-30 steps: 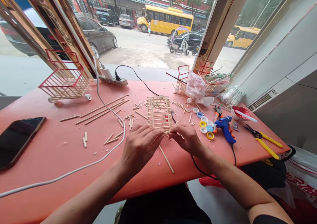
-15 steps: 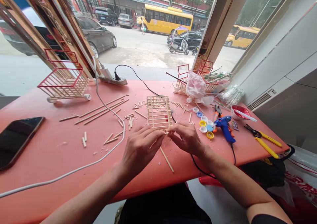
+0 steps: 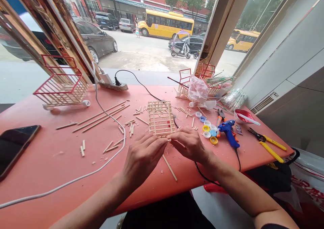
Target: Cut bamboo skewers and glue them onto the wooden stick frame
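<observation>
My left hand [image 3: 145,152] and my right hand [image 3: 189,144] meet at the near end of a small frame of pale wooden sticks [image 3: 160,118]. Fingers of both hands are pinched together there, close to a short pale stick end [image 3: 169,140] between the fingertips. Most of what they grip is hidden behind the fingers. The stick frame lies on the pink table [image 3: 141,192], its crosswise rungs showing beyond my hands. Just below my hands, a loose wooden stick [image 3: 170,168] lies on the tabletop.
Several cut sticks [image 3: 101,118] and a white cable [image 3: 111,161] lie left. A finished-looking stick cart [image 3: 63,88] stands back left, a phone [image 3: 15,148] nearer. Right are bottle caps [image 3: 206,128], a blue glue gun [image 3: 229,132], yellow-handled pliers [image 3: 270,148] and a red bowl [image 3: 244,117].
The whole view has shifted slightly, with the table lower in the picture. My hands stay together at the frame's near end, with the right fingers lying a little flatter.
</observation>
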The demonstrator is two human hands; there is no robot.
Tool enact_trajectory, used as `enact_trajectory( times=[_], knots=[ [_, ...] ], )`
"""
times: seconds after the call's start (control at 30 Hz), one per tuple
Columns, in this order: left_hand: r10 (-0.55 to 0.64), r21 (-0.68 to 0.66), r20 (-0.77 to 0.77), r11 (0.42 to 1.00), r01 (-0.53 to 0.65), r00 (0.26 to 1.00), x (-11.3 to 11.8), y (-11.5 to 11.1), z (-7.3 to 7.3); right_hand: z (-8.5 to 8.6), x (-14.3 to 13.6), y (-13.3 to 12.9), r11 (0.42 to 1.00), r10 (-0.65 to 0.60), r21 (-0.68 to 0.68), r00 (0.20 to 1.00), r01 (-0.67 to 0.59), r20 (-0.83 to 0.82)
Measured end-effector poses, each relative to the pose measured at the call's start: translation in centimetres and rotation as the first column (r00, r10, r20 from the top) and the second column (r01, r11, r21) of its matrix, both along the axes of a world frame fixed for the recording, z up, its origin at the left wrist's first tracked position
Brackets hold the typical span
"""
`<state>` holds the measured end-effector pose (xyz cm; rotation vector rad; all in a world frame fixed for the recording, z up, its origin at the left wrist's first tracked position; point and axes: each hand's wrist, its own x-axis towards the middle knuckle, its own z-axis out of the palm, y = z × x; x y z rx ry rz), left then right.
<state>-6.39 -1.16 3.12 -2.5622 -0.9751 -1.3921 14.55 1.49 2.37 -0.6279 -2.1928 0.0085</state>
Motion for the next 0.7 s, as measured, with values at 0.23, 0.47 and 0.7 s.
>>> enact_trajectory(
  times=[0.23,0.47,0.7],
  knots=[
    [-0.008,0.014,-0.026,1.0,0.008,1.0,0.0,0.1,0.0,-0.4,0.3,0.1,0.999,0.003,0.048,0.997,-0.007,0.072],
    [-0.029,0.031,-0.026,0.999,0.03,0.999,0.1,0.0,-0.1,-0.9,0.8,0.2,0.996,-0.022,0.087,0.994,0.013,0.111],
    [-0.032,0.021,-0.04,0.999,0.033,0.999,0.2,-0.1,-0.2,-0.9,0.6,0.2,0.991,-0.075,0.126,0.984,0.056,0.16]
  ],
)
